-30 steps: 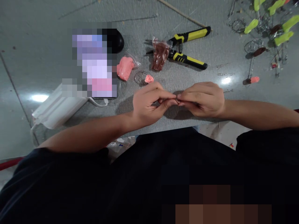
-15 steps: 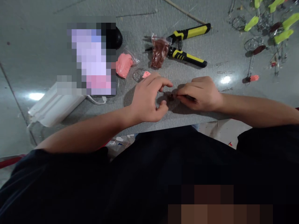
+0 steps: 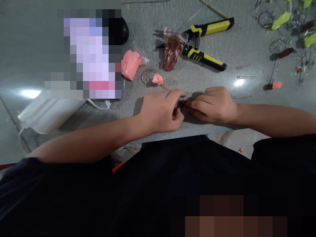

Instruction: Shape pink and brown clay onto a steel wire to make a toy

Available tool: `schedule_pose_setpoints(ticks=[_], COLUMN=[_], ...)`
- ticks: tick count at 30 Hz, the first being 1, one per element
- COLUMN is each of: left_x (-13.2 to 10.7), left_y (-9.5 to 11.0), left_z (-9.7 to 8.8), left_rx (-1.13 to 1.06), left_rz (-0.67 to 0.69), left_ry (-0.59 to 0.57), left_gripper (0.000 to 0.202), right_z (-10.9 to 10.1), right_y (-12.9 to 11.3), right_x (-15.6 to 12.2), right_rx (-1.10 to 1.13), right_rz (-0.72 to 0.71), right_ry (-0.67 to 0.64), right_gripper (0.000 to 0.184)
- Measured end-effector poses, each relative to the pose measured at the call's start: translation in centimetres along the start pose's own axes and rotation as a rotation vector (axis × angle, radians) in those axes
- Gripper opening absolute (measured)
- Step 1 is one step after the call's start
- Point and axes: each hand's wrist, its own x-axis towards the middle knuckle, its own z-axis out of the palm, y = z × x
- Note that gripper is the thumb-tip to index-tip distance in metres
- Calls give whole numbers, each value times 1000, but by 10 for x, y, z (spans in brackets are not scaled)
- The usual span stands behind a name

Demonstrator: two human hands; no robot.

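Note:
My left hand (image 3: 160, 110) and my right hand (image 3: 213, 104) meet fingertip to fingertip low over the grey table (image 3: 222, 79), near its front edge. Both are closed in a pinch around a tiny dark piece (image 3: 183, 103) that is too small to name. Just beyond my left hand lies a thin wire ring with a small pink lump (image 3: 157, 79) on it. Further back sit a bag of pink clay (image 3: 130, 64), a bag of brown clay (image 3: 172, 49) and yellow-handled pliers (image 3: 207, 44).
A blurred-out upright object (image 3: 91, 54) stands at the left, with a white box (image 3: 46, 113) and a cable plug beside it. At the far right lie several wire pieces with green, brown and pink clay tips (image 3: 276, 85). A thin wooden stick (image 3: 214, 10) lies at the back.
My left hand opened away from the right half a second ago, then closed back into a pinch against the right fingertips. Both hands dropped closer to the table.

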Motion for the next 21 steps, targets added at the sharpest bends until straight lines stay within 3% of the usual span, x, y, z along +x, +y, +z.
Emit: schedule_pose_setpoints(ticks=[3, 8, 21], left_x=[0, 1, 2], left_y=[-2, 0, 0], left_z=[1, 1, 1], left_rx=[-40, 102, 156], left_rz=[-14, 70, 93], left_ry=[-18, 0, 10], left_gripper=[43, 38, 33], right_z=[-1, -3, 1], right_y=[-1, -2, -4], right_x=[1, 1, 0], right_rx=[13, 26, -49], right_rz=[30, 41, 77], right_ry=[-36, -68, -25], right_gripper=[23, 25, 40])
